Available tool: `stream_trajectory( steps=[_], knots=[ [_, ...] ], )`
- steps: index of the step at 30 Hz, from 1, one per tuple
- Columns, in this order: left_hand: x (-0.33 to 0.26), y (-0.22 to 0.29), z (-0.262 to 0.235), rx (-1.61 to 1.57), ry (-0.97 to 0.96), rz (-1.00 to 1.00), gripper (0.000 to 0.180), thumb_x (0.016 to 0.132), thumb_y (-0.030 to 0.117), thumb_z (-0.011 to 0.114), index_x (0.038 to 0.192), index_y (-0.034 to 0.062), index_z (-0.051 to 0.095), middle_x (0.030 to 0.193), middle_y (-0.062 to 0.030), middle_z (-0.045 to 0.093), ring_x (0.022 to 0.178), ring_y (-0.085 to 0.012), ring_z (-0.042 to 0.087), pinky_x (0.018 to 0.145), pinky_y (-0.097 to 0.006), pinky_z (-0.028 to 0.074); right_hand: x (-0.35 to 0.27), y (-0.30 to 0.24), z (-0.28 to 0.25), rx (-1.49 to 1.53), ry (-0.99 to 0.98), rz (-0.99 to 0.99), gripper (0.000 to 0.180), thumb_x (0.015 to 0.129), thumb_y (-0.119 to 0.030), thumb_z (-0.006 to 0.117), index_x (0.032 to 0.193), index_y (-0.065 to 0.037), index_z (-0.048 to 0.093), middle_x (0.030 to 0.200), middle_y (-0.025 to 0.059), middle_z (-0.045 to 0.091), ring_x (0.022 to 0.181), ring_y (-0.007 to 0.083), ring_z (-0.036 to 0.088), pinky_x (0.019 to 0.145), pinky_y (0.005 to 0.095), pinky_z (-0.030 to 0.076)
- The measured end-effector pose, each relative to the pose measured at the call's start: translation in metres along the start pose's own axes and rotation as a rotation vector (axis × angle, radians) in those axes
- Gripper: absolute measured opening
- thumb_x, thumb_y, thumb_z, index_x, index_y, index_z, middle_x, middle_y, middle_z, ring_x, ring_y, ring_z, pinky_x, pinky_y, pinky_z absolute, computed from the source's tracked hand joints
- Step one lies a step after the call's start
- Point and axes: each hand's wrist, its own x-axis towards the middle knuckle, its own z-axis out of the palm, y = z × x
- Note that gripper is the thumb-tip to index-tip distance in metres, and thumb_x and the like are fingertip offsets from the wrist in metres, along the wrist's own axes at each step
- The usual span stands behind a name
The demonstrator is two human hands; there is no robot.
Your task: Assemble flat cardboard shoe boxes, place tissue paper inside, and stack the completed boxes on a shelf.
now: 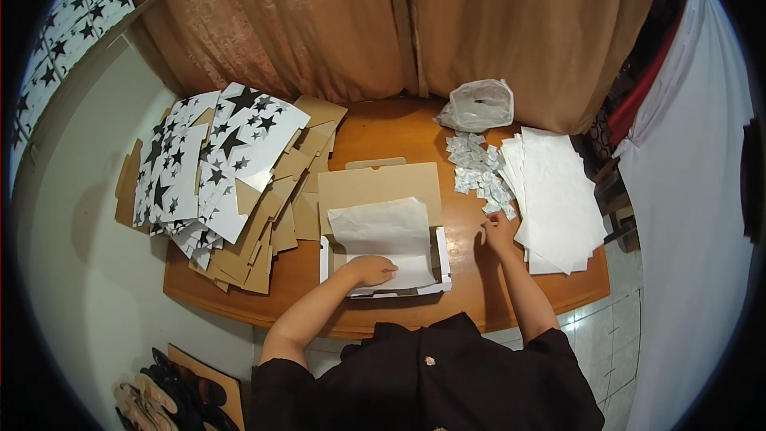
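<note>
An open cardboard box (444, 259) with a brown lid flap stands at the table's front middle. A sheet of white tissue paper (381, 227) lines it. My left hand (369, 270) rests flat on that paper inside the box. My right hand (499, 232) reaches to the near end of a scatter of small silvery packets (477, 169), fingers pinching at one; whether it grips the packet is unclear. A stack of white paper sheets (558, 195) lies just right of my right hand.
A pile of flat box blanks (219, 164), white with black stars and brown undersides, covers the table's left. A clear plastic bag (479, 105) sits at the back by the brown curtain (399, 16). Shoes (171, 395) lie on the floor lower left.
</note>
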Motion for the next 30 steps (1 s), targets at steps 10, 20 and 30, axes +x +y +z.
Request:
stream_trajectory(
  steps=[10, 20, 30],
  knots=[
    [-0.021, 0.026, -0.038, -0.259, -0.239, -0.207, 0.053, 0.089, 0.051, 0.045, 0.118, 0.0081, 0.06, 0.117, -0.0163, 0.06, 0.11, -0.0324, 0.055, 0.095, -0.036, 0.041, 0.015, -0.017, -0.01, -0.581, 0.129, -0.072, 0.021, 0.071, -0.021, 0.07, 0.09, -0.012, 0.068, 0.086, 0.0072, 0.067, 0.083, 0.0253, 0.063, 0.077, 0.0408, 0.043],
    [-0.066, 0.046, -0.06, -0.072, -0.297, -0.07, 0.079, 0.066, 0.061, 0.068, 0.122, 0.0063, 0.056, 0.115, -0.0183, 0.06, 0.107, -0.031, 0.056, 0.09, -0.034, 0.043, -0.005, -0.011, -0.02, -0.206, 0.268, -0.018, 0.021, 0.084, -0.007, 0.052, 0.103, -0.002, 0.06, 0.095, 0.0191, 0.062, 0.09, 0.0348, 0.057, 0.081, 0.0424, 0.041],
    [-0.077, 0.062, -0.051, 0.106, 0.054, 0.011, 0.029, 0.088, 0.034, 0.052, 0.087, 0.0074, 0.064, 0.081, -0.019, 0.062, 0.08, -0.0359, 0.06, 0.07, -0.044, 0.047, -0.068, -0.066, -0.01, 0.234, 0.396, 0.157, 0.018, 0.085, -0.006, 0.045, 0.092, 0.003, 0.059, 0.084, 0.0092, 0.061, 0.078, 0.0177, 0.057, 0.073, 0.0295, 0.044]
  ],
)
